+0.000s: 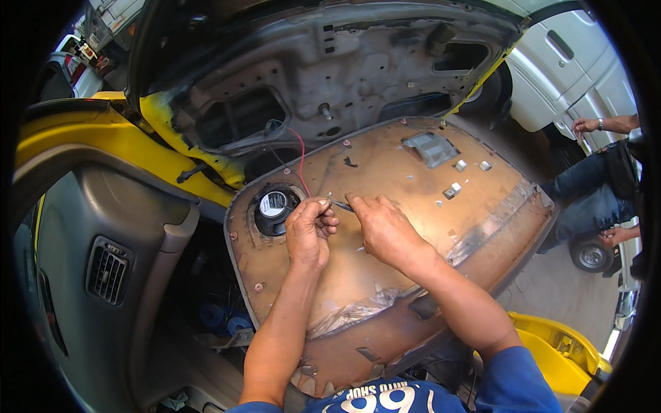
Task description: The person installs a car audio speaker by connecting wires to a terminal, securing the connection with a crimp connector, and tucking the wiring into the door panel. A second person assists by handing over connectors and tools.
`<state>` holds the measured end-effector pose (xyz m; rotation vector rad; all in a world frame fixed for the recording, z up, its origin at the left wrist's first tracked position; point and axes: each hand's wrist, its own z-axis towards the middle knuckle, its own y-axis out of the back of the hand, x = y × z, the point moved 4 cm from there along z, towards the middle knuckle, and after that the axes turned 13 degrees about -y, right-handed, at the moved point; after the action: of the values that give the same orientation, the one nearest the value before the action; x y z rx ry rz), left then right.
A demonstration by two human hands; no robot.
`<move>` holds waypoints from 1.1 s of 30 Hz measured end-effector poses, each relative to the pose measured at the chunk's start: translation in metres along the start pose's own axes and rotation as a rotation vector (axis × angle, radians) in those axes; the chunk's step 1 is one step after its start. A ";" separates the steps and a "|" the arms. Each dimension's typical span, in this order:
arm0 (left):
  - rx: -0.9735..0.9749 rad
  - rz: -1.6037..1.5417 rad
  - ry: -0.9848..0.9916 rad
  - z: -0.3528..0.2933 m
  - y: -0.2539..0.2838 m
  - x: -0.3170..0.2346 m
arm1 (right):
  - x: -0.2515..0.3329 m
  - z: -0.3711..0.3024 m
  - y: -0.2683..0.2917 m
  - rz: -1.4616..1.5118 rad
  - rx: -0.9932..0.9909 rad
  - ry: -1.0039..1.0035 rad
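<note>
Left hand (308, 230): fingers pinched on thin red wire (298, 157) beside speaker (274, 206) | right hand (384, 227): fingertips narrow on small metal tool (341, 204) | wire: light, limp, likely fragile; best gripped near its end | atop brown door panel (385, 275).

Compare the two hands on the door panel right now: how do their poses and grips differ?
The left hand is curled into a loose fist, pinching the red wire beside the speaker; the right hand lies flatter, fingers stretched leftward onto a thin metal tool. The left hand sits nearer the speaker, the right farther along the panel. Both are bare and meet over the brown door panel.
</note>
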<state>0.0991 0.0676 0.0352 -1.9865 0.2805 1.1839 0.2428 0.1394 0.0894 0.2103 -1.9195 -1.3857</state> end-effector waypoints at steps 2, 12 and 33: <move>0.007 -0.020 0.021 0.000 0.001 0.000 | 0.003 0.000 0.000 -0.021 -0.040 0.031; -0.002 -0.054 0.047 0.002 0.001 0.000 | 0.004 0.004 -0.003 0.065 -0.068 0.064; 0.068 -0.014 0.043 0.003 0.002 0.002 | -0.011 0.016 -0.004 0.043 0.000 0.029</move>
<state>0.0970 0.0691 0.0321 -1.9535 0.3238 1.1098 0.2389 0.1558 0.0780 0.1872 -1.8902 -1.3472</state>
